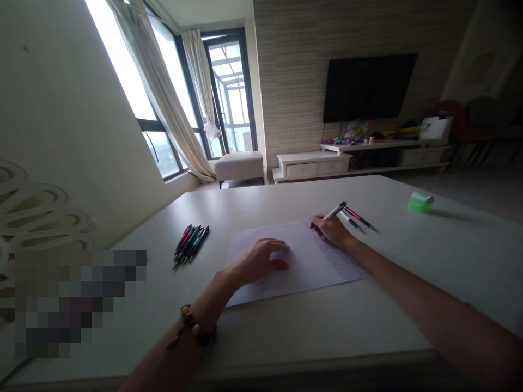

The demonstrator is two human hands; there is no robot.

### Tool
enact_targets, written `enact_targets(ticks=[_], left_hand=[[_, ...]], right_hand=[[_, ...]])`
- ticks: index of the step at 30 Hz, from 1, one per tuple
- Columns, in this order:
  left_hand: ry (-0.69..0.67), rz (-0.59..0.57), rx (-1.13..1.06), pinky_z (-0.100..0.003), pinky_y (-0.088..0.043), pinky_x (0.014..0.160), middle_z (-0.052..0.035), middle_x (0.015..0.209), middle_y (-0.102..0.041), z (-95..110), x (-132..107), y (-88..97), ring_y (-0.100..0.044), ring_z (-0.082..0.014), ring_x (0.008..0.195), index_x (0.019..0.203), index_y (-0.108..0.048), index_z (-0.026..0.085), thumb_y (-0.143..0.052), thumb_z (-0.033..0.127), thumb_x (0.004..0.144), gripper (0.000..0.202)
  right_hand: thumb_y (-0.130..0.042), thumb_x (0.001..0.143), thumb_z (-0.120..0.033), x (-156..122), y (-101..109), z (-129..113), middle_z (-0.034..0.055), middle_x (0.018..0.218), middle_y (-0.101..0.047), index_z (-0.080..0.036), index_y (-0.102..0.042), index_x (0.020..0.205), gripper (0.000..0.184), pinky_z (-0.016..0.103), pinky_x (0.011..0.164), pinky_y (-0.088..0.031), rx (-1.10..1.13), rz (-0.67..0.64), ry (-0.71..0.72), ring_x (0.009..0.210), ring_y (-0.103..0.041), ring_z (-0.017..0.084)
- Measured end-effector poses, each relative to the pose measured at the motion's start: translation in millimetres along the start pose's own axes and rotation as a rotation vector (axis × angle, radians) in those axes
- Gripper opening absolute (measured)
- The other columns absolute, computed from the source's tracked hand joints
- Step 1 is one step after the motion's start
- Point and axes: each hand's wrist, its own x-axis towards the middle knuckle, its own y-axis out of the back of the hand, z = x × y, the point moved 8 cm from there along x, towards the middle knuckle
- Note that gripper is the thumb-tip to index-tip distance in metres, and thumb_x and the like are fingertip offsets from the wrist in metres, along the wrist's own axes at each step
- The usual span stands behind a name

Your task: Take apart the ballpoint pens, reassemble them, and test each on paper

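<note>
My right hand (pixel 333 231) is closed around a white pen (pixel 335 211) with a dark end, its tip at the far right part of a sheet of paper (pixel 249 291). Rows of small handwriting run down the sheet's right side, partly under that hand. My left hand (pixel 261 258) rests on the paper's left half, fingers spread and thumb apart, with nothing in it. Beads and a dark band circle the left wrist. Just right of my right hand lie a red-and-black pen (pixel 359 216) and a silver-and-dark pen (pixel 350 221).
Several dark and coloured pens (pixel 191 244) lie bunched left of the paper on the white table (pixel 286 337). A green-and-white box (pixel 420 202) stands at the right. Beyond the table are a padded stool (pixel 239 165), a low cabinet (pixel 310 163) and a television (pixel 368 87).
</note>
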Motion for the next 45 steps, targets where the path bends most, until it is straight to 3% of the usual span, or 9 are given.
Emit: enact_targets(ticks=[3,6,23,32,34,38,40,42,45], left_hand=[[0.004,-0.001,-0.001,-0.031,-0.036,0.103,-0.0031,0.126,-0.059,-1,0,-0.5,-0.051,-0.0210,0.118,0.120,-0.060,0.024,-0.062,0.038,0.080,0.042],[0.010,-0.002,-0.001,-0.031,-0.036,0.103,-0.0030,0.125,-0.059,-1,0,-1.0,-0.051,-0.0212,0.117,0.119,-0.060,0.024,-0.063,0.038,0.079,0.042],[0.021,-0.010,0.006,-0.032,-0.036,0.102,-0.0034,0.125,-0.059,-1,0,-1.4,-0.051,-0.0222,0.117,0.118,-0.060,0.024,-0.061,0.038,0.080,0.040],[0.062,0.034,0.049,-0.033,-0.036,0.103,-0.0043,0.126,-0.058,-9,0,0.6,-0.049,-0.0218,0.119,0.118,-0.060,0.024,-0.060,0.033,0.082,0.037],[0.092,0.080,0.075,-0.035,-0.036,0.102,-0.0045,0.124,-0.059,-13,0,5.4,-0.050,-0.0225,0.118,0.118,-0.060,0.024,-0.058,0.033,0.083,0.036],[0.099,0.095,0.043,-0.036,-0.037,0.102,-0.0032,0.124,-0.059,-13,-1,10.4,-0.050,-0.0231,0.117,0.119,-0.059,0.027,-0.061,0.047,0.078,0.045],[0.086,0.028,0.004,-0.036,-0.036,0.103,-0.0033,0.128,-0.056,-10,-2,6.4,-0.048,-0.0238,0.120,0.122,-0.058,0.028,-0.065,0.055,0.070,0.058],[0.079,-0.040,-0.014,-0.037,-0.033,0.106,-0.0044,0.132,-0.052,-9,-3,1.2,-0.044,-0.0252,0.125,0.124,-0.056,0.028,-0.068,0.058,0.065,0.067],[0.084,-0.064,0.003,-0.038,-0.030,0.108,-0.0062,0.135,-0.050,-11,-3,-2.6,-0.040,-0.0257,0.128,0.126,-0.055,0.026,-0.066,0.056,0.068,0.066]], right_hand=[[-0.046,0.072,-0.021,2,6,0,-0.0018,0.043,-0.050,-0.015,-0.062,0.068,0.017,0.020,0.040,-0.030,-0.157,0.118,0.008,0.040,-0.047,0.010],[-0.044,0.069,-0.018,4,7,-1,0.0001,0.043,-0.051,-0.015,-0.059,0.055,0.021,0.021,0.042,-0.031,-0.277,0.150,0.000,0.043,-0.048,0.011],[-0.044,0.068,-0.020,3,4,-1,0.0010,0.045,-0.053,-0.016,-0.057,0.053,0.021,0.022,0.045,-0.031,-0.276,0.146,0.017,0.046,-0.048,0.011],[-0.046,0.070,-0.025,7,26,0,-0.0031,0.047,-0.048,-0.013,-0.060,0.080,0.021,0.019,0.034,-0.028,0.139,0.206,-0.017,0.036,-0.040,0.008],[-0.049,0.070,-0.026,6,32,-4,-0.0045,0.046,-0.047,-0.011,-0.058,0.099,0.034,0.019,0.035,-0.030,0.118,0.246,-0.008,0.037,-0.041,0.009],[-0.055,0.068,-0.025,6,42,-5,-0.0064,0.046,-0.048,-0.010,-0.039,0.130,0.066,0.020,0.039,-0.035,0.031,0.288,0.016,0.040,-0.045,0.012],[-0.054,0.068,-0.024,10,46,0,-0.0067,0.045,-0.048,-0.012,-0.037,0.133,0.069,0.021,0.039,-0.034,0.039,0.268,0.027,0.040,-0.044,0.012],[-0.054,0.067,-0.024,14,53,4,-0.0063,0.046,-0.047,-0.013,-0.043,0.128,0.062,0.021,0.038,-0.033,0.040,0.272,0.042,0.038,-0.042,0.011],[-0.052,0.066,-0.024,15,71,6,-0.0038,0.049,-0.049,-0.012,-0.055,0.111,0.047,0.021,0.038,-0.033,0.004,0.381,0.067,0.039,-0.042,0.010]])
